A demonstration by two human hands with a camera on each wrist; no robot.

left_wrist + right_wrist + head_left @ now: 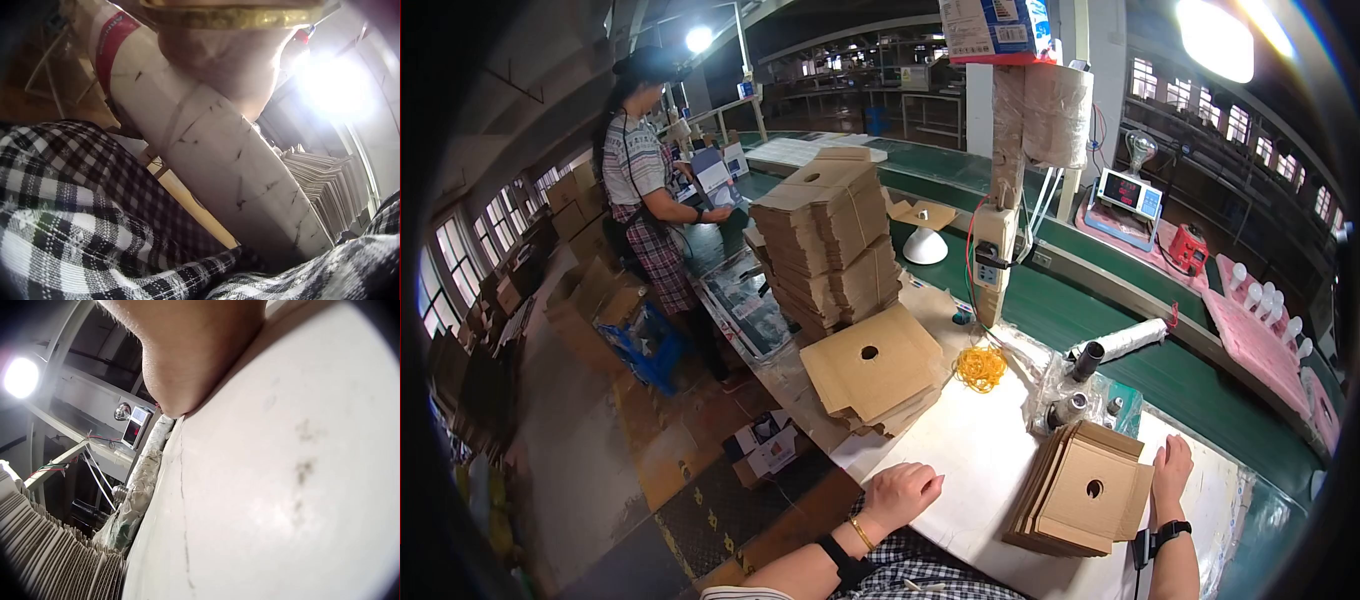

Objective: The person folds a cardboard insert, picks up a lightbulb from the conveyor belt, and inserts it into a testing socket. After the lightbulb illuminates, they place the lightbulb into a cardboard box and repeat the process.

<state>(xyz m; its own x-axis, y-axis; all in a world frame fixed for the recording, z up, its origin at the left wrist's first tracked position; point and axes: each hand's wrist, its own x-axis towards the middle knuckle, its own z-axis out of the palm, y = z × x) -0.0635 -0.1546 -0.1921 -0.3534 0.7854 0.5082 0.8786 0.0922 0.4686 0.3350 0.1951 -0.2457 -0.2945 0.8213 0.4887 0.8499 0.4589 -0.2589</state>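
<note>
Stack [1072,500] of brown cardboard sits on the table [970,460] between the two hands, much nearer the right hand [1172,470], which lies just beside its right flap; the left hand [903,492] rests well apart from it, at the table's near edge. From the right hand, then, the stack lies to the left; no long axis stands out, as its top is almost square. The right grip is released, fingers relaxed, with nothing showing in it. The left grip is loose too, fingers softly bent and holding nothing that shows; the left wrist view hides its fingertips.

The stack's sheets are flat, matt and creased, a round hole cut in the top one, and their thin edges look ribbed in the right wrist view. The table is white, smooth and scuffed, with dark scratches along its edge. Beyond lie a tangle of thin yellow bands [980,370], a wider pile [875,385] of cardboard, also holed, and a tall, jagged-sided tower [825,245] of folded cardboard.
</note>
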